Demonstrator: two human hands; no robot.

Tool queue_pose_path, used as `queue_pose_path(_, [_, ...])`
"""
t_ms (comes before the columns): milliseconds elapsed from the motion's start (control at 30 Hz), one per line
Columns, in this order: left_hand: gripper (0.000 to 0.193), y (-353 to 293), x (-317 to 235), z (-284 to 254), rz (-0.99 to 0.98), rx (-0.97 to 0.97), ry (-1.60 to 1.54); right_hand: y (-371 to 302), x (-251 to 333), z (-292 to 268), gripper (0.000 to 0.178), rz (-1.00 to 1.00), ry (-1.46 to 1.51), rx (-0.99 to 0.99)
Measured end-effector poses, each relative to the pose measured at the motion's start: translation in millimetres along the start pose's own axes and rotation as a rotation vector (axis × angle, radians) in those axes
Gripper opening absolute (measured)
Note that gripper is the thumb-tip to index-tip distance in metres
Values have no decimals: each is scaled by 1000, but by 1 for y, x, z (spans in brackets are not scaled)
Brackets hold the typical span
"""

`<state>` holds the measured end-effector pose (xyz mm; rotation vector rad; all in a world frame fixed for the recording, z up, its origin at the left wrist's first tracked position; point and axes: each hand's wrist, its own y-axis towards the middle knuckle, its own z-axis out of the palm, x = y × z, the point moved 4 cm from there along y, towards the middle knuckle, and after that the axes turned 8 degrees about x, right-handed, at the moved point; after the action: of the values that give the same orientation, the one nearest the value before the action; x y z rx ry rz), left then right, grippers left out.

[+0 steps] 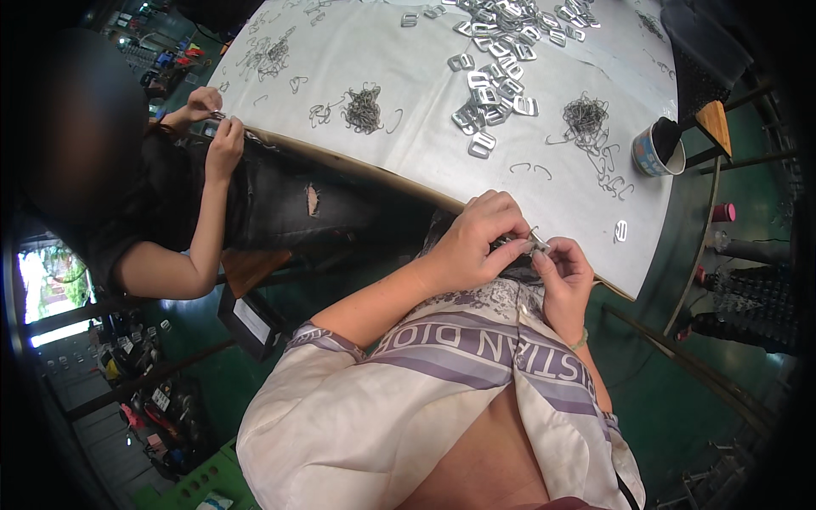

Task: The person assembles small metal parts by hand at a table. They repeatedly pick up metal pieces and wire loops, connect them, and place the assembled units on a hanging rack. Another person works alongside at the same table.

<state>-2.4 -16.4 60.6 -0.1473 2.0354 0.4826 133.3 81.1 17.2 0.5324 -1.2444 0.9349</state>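
At the table's near edge, my two hands meet around a small silver metal buckle [540, 242], from which a thin bent piece sticks up. Fingers and thumb of my left hand [480, 238] are closed on its left side, and some dark metal shows under them. My right hand [565, 270] pinches the other side. The fingers hide most of the piece. One loose buckle [621, 230] lies on the table right of my hands. Bent wire hooks [586, 117] are heaped beyond them, with a few strays around.
A pile of silver buckles [497, 85] spreads over the far middle of the white-covered table [408, 153]. Another heap of wire hooks [364, 109] lies left of it. A paper cup [656, 153] stands at the right edge. On the left, a co-worker's hands [217, 127] hold a small metal piece.
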Motion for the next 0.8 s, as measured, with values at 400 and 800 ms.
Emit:
queue_pose_path(400, [10,-12,-2,9,1,-39,25,32,9,-13,9,-52,-187,141])
queue_pose_path(800, [12,-19,-8,12,29,-14,34,172,-25,57,41,-304,-1164,170])
